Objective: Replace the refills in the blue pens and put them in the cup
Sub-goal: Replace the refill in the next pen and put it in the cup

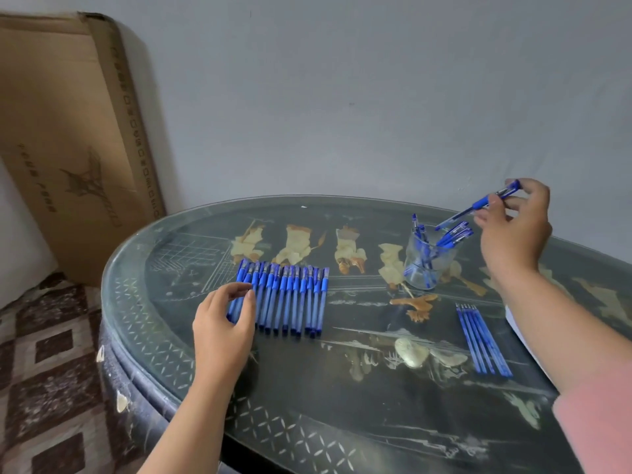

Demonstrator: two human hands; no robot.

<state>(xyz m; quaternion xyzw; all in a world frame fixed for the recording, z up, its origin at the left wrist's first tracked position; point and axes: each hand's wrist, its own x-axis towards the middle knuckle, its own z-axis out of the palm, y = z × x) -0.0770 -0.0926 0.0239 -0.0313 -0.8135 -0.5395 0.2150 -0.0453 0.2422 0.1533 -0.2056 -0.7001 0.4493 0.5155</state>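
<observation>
Pen (478,204) hangs pinched in the right grip (513,224), slanted tip-down just above the cup (427,265), where stored pens (455,234) fan toward it. Dropped at that slant, it may glance off their caps and skid onto the table (342,422). Left grip (222,319) closes on the end pen (243,268) of the row (294,299); a careless pull could scatter its neighbours. Refills (482,340) lie well apart, rightward.

cardboard box (65,131) vs wall, patterned floor (51,354)
</observation>
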